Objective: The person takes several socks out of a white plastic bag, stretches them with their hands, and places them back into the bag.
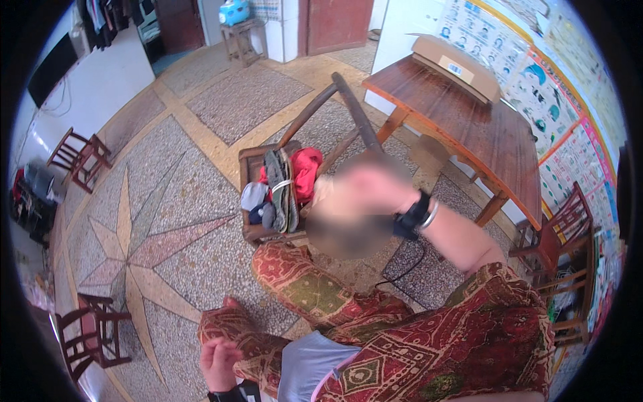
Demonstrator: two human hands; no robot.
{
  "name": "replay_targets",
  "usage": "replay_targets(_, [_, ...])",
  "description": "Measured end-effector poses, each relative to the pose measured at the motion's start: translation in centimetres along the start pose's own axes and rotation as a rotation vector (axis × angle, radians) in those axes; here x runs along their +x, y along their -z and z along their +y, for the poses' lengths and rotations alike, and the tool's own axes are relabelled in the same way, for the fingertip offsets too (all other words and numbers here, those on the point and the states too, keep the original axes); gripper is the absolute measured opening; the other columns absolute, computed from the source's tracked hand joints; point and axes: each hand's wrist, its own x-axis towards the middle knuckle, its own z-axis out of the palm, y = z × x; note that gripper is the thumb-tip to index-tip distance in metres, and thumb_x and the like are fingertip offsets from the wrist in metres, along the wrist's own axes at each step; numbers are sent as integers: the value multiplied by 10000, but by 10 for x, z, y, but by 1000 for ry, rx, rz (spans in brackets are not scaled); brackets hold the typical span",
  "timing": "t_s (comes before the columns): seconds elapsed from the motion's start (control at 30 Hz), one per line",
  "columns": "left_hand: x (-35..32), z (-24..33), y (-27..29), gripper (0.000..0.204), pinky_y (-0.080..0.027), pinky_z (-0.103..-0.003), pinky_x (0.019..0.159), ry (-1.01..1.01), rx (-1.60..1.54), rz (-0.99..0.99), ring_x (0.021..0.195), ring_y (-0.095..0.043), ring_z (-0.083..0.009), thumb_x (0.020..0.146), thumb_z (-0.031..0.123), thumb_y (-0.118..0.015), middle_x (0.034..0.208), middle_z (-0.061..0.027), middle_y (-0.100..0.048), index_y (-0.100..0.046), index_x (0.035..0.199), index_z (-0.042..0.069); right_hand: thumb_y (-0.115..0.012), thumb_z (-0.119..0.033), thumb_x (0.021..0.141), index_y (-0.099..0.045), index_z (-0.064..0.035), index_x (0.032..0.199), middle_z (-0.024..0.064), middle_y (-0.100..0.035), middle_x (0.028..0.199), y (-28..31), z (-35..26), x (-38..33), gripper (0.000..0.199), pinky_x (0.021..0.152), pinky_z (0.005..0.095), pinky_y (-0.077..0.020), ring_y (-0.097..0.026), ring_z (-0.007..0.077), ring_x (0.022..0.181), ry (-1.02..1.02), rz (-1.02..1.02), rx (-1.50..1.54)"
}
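Note:
My right hand (382, 184) reaches forward beside a low wooden chair (253, 159). A blurred patch covers its fingers and whatever they touch. On the chair seat lie folded clothes: a red garment (307, 173), a dark grey-green folded one (284, 194) with a pale band around it, and small bundled light and dark pieces (254, 196). My left hand (220, 362) hovers near my knee at the lower left, fingers curled in, nothing visible in them. A grey-blue cloth (311, 365) with a pink edge lies across my lap, over red patterned trousers (429, 342).
A wooden table (462, 114) with a cardboard box (459, 67) stands at the right, against a wall of posters. Small wooden chairs stand at the left (80, 157), lower left (94, 328) and right (559, 228). A thin black cable (405, 271) trails on the stone floor.

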Motion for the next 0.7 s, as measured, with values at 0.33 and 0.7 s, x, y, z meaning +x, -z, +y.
replay_targets(0.33, [-4, -11, 49, 213, -514, -320, 711, -15, -85, 24, 860, -622, -199, 919, 146, -501, 994, -108, -638, -566, 1080, 24, -603, -201, 833, -499, -5, 1150, 149, -598, 1038, 187, 117, -113, 387, 791, 347, -498, -609, 267, 911, -532, 1156, -39])
replay_targets(0.7, [-59, 26, 67, 91, -469, -272, 597, -244, -74, 52, 682, -540, -146, 923, 115, -487, 796, -70, -577, -535, 951, 43, -554, -56, 820, -463, -30, 1232, 114, -478, 1243, 122, 96, -94, 422, 1018, 351, -320, -438, 228, 1175, -155, 1006, -620])
